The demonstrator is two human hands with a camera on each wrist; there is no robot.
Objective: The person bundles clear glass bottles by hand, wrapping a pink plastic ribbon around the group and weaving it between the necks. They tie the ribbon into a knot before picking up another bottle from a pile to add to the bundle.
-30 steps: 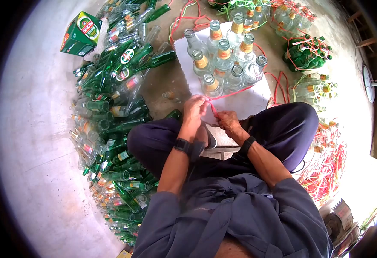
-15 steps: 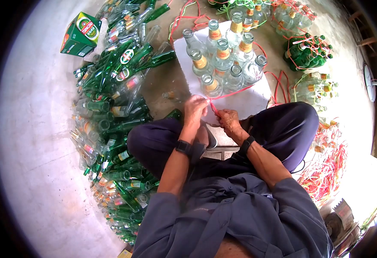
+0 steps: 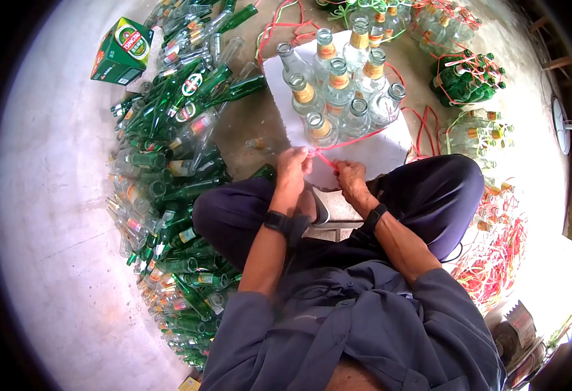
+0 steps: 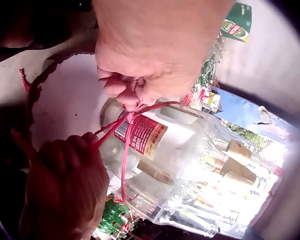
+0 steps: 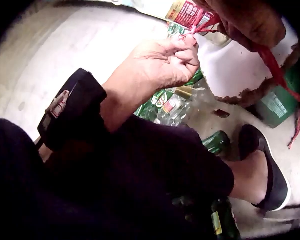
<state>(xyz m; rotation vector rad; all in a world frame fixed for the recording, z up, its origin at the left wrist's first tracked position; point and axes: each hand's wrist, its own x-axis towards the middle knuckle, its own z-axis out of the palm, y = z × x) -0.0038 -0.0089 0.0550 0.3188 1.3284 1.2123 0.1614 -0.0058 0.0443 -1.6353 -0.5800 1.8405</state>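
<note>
Bottles of clear glass (image 3: 338, 92) stand just beyond the left hand (image 3: 292, 168) and right hand (image 3: 353, 180), both pinching thin red twine (image 3: 326, 161); green glass bottles (image 3: 215, 79) heap leftward.

Pale, scuffed floor (image 3: 51, 215) spreads left of the left hand (image 3: 291, 171). Well right of the right hand (image 3: 352, 180), bright light whitens it, with deep shadow beyond.

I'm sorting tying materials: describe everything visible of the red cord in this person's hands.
The red cord looks like thin, crinkled plastic twine. It passes around the near side of the clear bottles, its strands meeting where the left hand pinches them. From there strands run straight to the right hand, which grips them; a loose end hangs beyond. Whether it is knotted is unclear.
</note>
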